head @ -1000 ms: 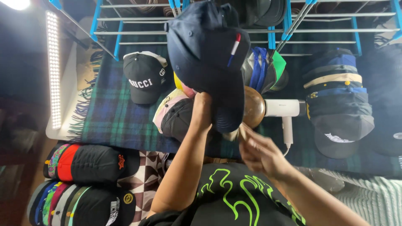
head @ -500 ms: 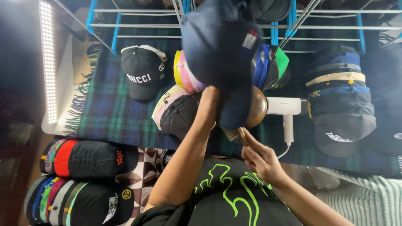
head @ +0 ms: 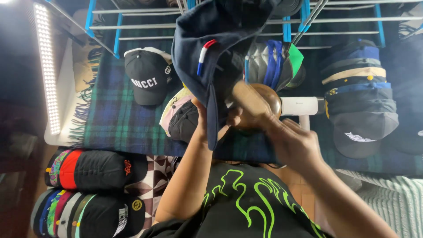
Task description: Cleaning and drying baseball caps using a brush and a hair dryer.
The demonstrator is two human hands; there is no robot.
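At the centre of the head view, toward twelve o'clock, a navy cap (head: 220,48) with a red, white and blue tab is held up over a rounded wooden form (head: 264,99) on a white stand (head: 302,106). The left hand (head: 203,121) pinches the cap's lower edge, fingers closed on the fabric. The right hand (head: 295,143), at four o'clock from the cap, is blurred; I cannot tell whether its fingers grip anything. The cap looks light and soft, its crown creasing easily, so the stiffer brim or the band seems the best hold. Around it on the plaid blanket (head: 119,119): a black cap (head: 145,79) at nine o'clock, stacked caps (head: 357,97) at three, rolled caps (head: 88,169) at seven.
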